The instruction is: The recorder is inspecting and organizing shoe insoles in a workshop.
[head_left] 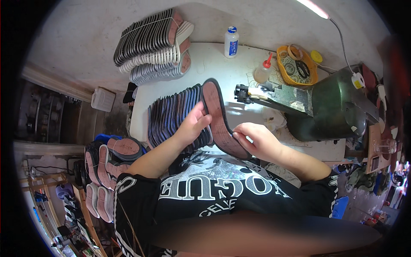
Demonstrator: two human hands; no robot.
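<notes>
A shoe insole [219, 115] with a reddish-brown face and a dark rim is held up over the front of the table. My left hand [193, 124] is closed on its left edge, thumb and fingers near the middle. On the opposite edge, my right hand [255, 139] pinches the rim lower down, toward the wider end. Directly left of the insole stands a tight row of dark insoles [171, 113] on edge, some with bluish sides; my left hand and forearm cover part of it.
Tied stacks of black, white and grey insoles [150, 47] stand at the back left. A green machine [334, 105] with a metal arm fills the right side. Behind are a white bottle [231, 45], a red-tipped bottle [262, 73] and a yellow basket [282, 70] of rings. More insoles [102, 165] lie lower left.
</notes>
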